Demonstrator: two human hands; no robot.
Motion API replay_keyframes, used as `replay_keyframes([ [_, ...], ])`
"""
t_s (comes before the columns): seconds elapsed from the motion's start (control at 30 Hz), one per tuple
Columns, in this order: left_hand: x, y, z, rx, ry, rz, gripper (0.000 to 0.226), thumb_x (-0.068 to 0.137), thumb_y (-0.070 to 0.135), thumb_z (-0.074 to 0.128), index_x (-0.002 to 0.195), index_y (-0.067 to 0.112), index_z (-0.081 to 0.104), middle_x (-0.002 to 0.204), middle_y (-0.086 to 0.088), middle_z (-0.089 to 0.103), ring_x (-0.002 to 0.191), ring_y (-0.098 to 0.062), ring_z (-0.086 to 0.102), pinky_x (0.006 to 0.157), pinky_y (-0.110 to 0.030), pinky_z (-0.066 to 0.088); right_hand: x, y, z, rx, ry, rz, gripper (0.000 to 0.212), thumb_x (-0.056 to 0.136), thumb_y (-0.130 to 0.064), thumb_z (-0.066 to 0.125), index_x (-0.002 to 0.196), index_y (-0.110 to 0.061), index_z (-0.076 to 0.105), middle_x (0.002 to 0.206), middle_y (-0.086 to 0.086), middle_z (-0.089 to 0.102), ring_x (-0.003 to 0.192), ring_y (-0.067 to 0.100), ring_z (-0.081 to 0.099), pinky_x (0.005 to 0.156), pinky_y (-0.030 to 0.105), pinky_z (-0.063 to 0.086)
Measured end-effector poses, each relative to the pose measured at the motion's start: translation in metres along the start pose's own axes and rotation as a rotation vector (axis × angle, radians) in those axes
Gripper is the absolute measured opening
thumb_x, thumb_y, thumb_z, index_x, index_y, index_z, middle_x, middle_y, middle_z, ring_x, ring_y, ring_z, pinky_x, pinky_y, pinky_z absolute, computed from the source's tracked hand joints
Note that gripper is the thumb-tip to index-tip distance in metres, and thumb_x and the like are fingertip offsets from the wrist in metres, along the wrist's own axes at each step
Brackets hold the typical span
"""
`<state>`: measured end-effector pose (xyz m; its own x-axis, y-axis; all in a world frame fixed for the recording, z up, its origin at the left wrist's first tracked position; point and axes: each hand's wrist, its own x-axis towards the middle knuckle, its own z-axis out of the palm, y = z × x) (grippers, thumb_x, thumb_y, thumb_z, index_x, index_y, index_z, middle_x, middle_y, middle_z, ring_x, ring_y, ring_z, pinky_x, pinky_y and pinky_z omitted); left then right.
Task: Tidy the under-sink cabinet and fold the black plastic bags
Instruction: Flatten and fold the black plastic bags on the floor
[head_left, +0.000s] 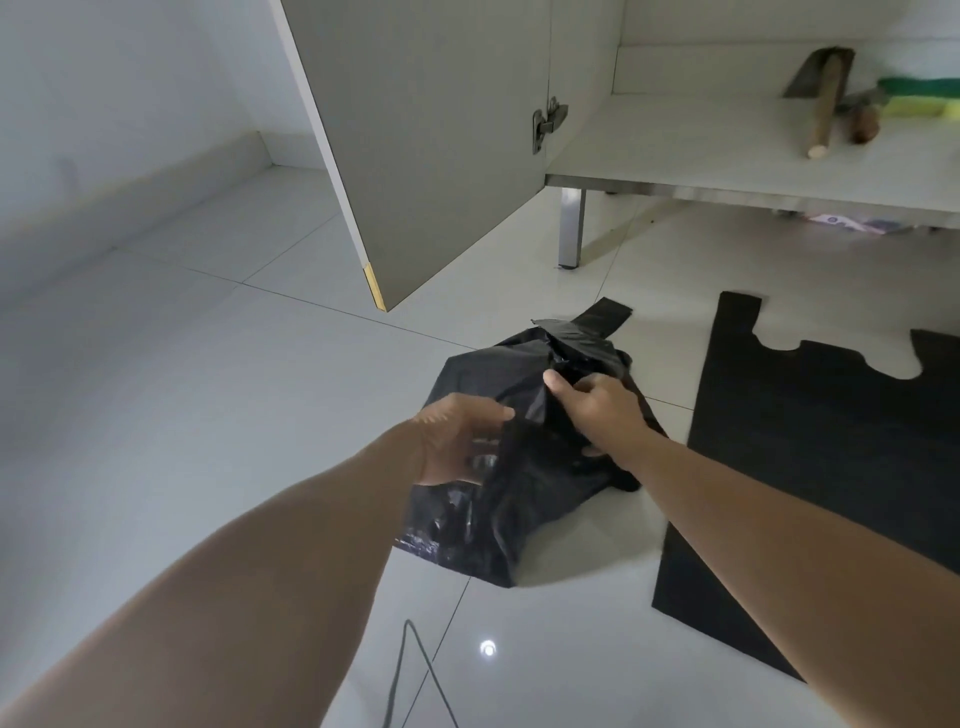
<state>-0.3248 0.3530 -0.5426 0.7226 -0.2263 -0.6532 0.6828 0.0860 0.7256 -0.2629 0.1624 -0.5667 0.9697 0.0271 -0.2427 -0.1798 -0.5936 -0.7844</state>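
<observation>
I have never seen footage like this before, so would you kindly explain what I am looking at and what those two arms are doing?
There is no machine here: a person wears a wide-angle camera on the head, so the single picture looks forward and down along their own bare arms. The left hand and the right hand both grip a crumpled black plastic bag just above the white tiled floor. To its right, a second black bag lies spread flat on the tiles. Ahead, the cabinet door stands open. On the cabinet's bottom shelf lie two wooden-handled tools and green and yellow sponges.
</observation>
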Motion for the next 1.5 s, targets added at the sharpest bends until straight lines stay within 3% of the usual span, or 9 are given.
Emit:
replay_keyframes([
  [0.13,0.007,-0.002,0.009,0.021,0.052,-0.015,0.008,0.069,0.007,0.058,0.075,0.006,0.063,0.098,-0.013,0.063,0.094,-0.033,0.063,0.092,-0.054,0.050,0.001,0.001,-0.004,0.197,-0.095,0.222,0.030,0.081,-0.031,0.076,0.096,-0.006,0.068,0.100,0.010,0.067,0.086,0.025,0.066,0.049,0.026,0.054],
  [0.43,0.014,-0.006,0.023,0.140,0.397,-0.050,0.057,0.062,0.052,0.084,0.095,0.007,0.073,0.095,-0.011,0.075,0.083,-0.025,0.070,0.084,-0.040,0.058,-0.007,0.015,-0.010,0.285,-0.327,0.057,0.024,0.086,0.008,0.060,0.102,-0.005,0.071,0.103,0.015,0.071,0.096,0.026,0.070,0.085,0.040,0.059],
  [0.6,0.019,0.006,0.022,0.073,0.806,0.097,0.016,0.076,0.015,0.077,0.077,0.007,0.064,0.079,-0.010,0.068,0.068,-0.022,0.065,0.065,-0.032,0.057,-0.009,0.039,-0.017,-0.298,0.215,-0.171,0.031,0.088,-0.025,0.059,0.116,-0.015,0.066,0.119,0.009,0.060,0.115,0.032,0.054,0.097,0.040,0.047],
  [0.77,0.006,0.028,0.003,0.105,1.072,0.284,0.015,0.085,0.014,0.055,0.073,0.005,0.061,0.071,-0.011,0.059,0.074,-0.031,0.057,0.069,-0.032,0.049,-0.008,0.044,0.002,-0.288,-0.147,0.194,0.087,0.073,-0.072,0.057,0.143,-0.023,0.045,0.149,0.015,0.041,0.132,0.041,0.040,0.110,0.049,0.035],
  [0.97,-0.032,0.083,0.005,0.342,1.369,0.661,0.027,0.100,0.023,0.039,0.111,0.010,0.059,0.093,-0.005,0.054,0.083,-0.023,0.047,0.070,-0.028,0.032,-0.032,0.024,0.050,-0.098,-0.491,-0.049,0.053,0.088,-0.011,0.060,0.139,-0.023,0.054,0.146,-0.001,0.044,0.131,0.020,0.044,0.099,0.014,0.035],
  [1.1,-0.037,0.087,0.017,0.423,1.115,0.731,0.020,0.095,0.025,0.050,0.097,0.014,0.068,0.085,-0.004,0.060,0.080,-0.025,0.056,0.066,-0.028,0.040,-0.031,0.004,0.052,0.132,-0.260,-0.036,0.039,0.086,0.001,0.049,0.112,-0.017,0.070,0.116,-0.003,0.062,0.111,0.018,0.058,0.093,0.021,0.046],
  [1.2,-0.036,0.083,0.033,0.403,0.863,0.553,0.015,0.090,0.027,0.064,0.076,0.024,0.069,0.071,-0.001,0.060,0.064,-0.019,0.055,0.058,-0.022,0.044,-0.027,-0.015,0.024,0.343,-0.010,-0.053,0.023,0.084,-0.026,0.059,0.092,-0.007,0.069,0.091,0.010,0.071,0.089,0.031,0.068,0.083,0.048,0.057],
  [1.33,-0.025,0.083,0.061,0.200,0.627,0.334,0.013,0.083,0.024,0.074,0.074,0.016,0.070,0.079,-0.006,0.070,0.073,-0.024,0.067,0.071,-0.034,0.058,-0.038,-0.030,-0.029,0.548,-0.353,-0.135,0.062,0.070,-0.050,0.080,0.116,-0.018,0.055,0.112,0.006,0.070,0.094,0.021,0.071,0.076,0.047,0.060],
  [1.5,-0.007,0.076,0.094,-0.062,0.351,0.286,0.031,0.097,0.020,0.051,0.076,0.002,0.065,0.073,-0.014,0.062,0.062,-0.024,0.055,0.062,-0.033,0.045,-0.043,-0.019,-0.045,0.437,-0.087,0.060,0.054,0.081,-0.003,0.075,0.131,-0.007,0.054,0.104,0.014,0.070,0.083,0.025,0.073,0.066,0.040,0.062],
])
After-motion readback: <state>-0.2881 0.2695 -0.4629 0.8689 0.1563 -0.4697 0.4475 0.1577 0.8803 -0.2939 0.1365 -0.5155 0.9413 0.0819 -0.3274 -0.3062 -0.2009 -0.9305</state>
